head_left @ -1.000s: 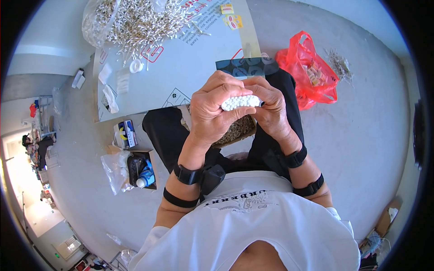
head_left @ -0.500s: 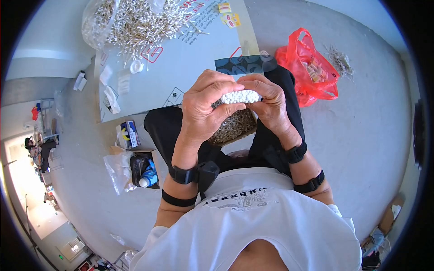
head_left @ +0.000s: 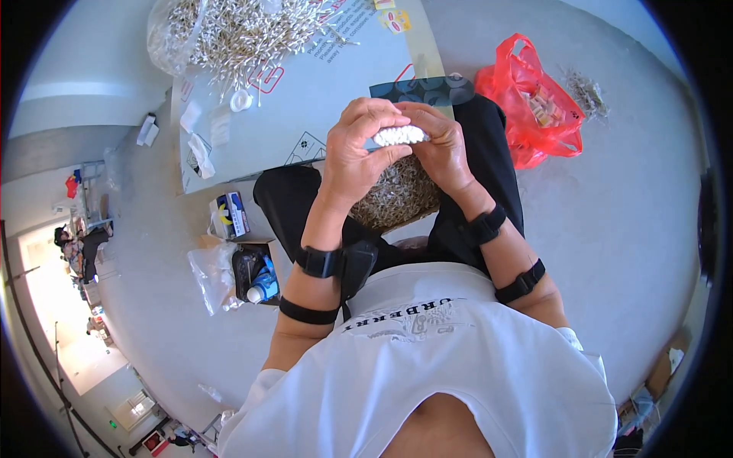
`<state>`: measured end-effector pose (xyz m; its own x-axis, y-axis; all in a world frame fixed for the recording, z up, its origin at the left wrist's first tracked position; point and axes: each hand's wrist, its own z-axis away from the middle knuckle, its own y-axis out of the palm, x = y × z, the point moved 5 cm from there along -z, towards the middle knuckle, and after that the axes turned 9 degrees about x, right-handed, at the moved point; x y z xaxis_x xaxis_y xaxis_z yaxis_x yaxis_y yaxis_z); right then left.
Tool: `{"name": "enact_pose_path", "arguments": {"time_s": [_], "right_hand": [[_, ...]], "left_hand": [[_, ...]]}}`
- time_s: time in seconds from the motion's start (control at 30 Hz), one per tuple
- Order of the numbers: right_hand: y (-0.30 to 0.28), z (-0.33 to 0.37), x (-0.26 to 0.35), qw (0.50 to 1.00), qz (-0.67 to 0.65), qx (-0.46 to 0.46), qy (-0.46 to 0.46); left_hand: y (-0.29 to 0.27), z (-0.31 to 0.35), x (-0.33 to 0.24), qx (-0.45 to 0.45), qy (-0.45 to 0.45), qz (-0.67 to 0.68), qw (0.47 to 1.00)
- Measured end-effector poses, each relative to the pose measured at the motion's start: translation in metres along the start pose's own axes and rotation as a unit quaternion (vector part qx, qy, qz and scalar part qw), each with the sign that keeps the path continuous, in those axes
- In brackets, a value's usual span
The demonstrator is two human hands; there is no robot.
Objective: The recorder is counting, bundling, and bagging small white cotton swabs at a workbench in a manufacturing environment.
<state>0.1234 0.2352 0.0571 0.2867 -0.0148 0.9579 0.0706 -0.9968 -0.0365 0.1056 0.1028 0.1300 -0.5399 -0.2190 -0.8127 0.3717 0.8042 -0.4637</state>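
Note:
Both my hands hold one bundle of cotton swabs (head_left: 400, 136) between them, above my lap, its white tips showing as a tight oval. My left hand (head_left: 353, 153) wraps the bundle's left side, fingers over the top and thumb beneath. Curled round the right side is my right hand (head_left: 445, 153); its fingertips are partly hidden. Below the hands, between my knees, a box (head_left: 393, 227) holds a mass of thin brownish pieces, too small to make out. On the table lies a large heap of loose cotton swabs (head_left: 244, 42), partly in a clear plastic bag (head_left: 164, 46).
The board-like table (head_left: 328, 91) carries a white ring (head_left: 240, 100), a dark translucent sheet (head_left: 420, 91) and yellow packets (head_left: 395, 20). A red plastic bag (head_left: 519, 99) with small packs stands right, by scattered sticks (head_left: 586, 93). A carton (head_left: 271, 256) with a blue bottle (head_left: 263, 286) stands left.
The bundle has tipped, so its white tips show as a narrower oval. My right fingers have shifted toward its right end. The whole view has shifted slightly.

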Motion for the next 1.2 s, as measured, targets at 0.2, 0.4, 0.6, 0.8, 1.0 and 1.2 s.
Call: {"name": "enact_pose_path", "arguments": {"time_s": [0.2, 0.4, 0.6, 0.8, 1.0, 1.2], "right_hand": [[0.002, 0.000, -0.033, 0.998, 0.027, -0.052, 0.001], [0.001, 0.006, -0.057, 0.998, -0.011, -0.061, 0.018], [-0.002, 0.007, -0.064, 0.997, 0.008, -0.069, 0.016], [-0.005, 0.007, -0.063, 0.998, 0.022, -0.061, 0.012], [-0.005, 0.007, -0.059, 0.999, 0.022, -0.046, -0.002], [-0.004, 0.007, -0.056, 0.999, 0.008, -0.038, -0.003]], "left_hand": [[0.010, 0.005, 0.031, 0.012, -0.028, -0.059, 0.998], [0.021, 0.011, 0.051, 0.007, -0.072, -0.039, 0.997], [0.028, 0.012, 0.056, 0.015, -0.111, -0.032, 0.993], [0.031, 0.013, 0.061, 0.022, -0.163, 0.030, 0.986], [0.030, 0.011, 0.049, 0.012, -0.072, -0.117, 0.990], [0.032, 0.008, 0.040, 0.010, -0.030, -0.174, 0.984]]}}
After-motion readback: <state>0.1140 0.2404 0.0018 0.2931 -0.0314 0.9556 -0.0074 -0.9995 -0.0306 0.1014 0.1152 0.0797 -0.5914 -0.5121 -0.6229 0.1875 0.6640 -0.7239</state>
